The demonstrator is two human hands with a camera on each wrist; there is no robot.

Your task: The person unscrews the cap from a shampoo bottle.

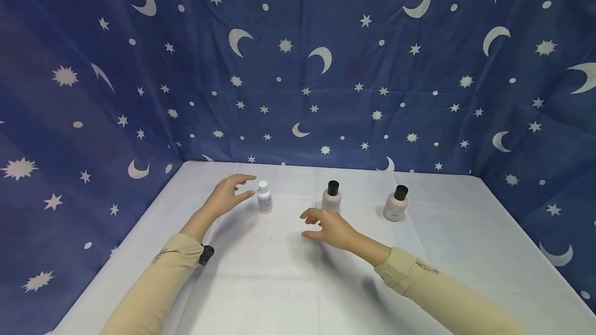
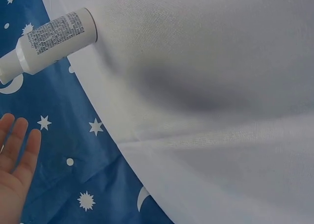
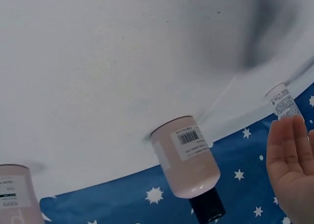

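- The left hand point(image 1: 226, 196) hovers open, fingers spread, holding nothing, just left of the small white bottle point(image 1: 264, 198); its wrist view cuts the palm off.
- The white bottle stands upright on the worktop point(image 1: 288, 283), capped; contents hidden.
- The right hand point(image 1: 328, 227) hovers loosely open and empty, in front of the middle pink bottle point(image 1: 331, 196).
- The right pink bottle point(image 1: 395, 203) stands apart, black-capped.

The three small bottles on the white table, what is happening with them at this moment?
A person reaches over the table with both hands open, holding nothing. The left hand hovers beside the white bottle. The right hand hovers in front of the middle pink bottle. The other pink bottle stands to the right, untouched. All three stand upright.
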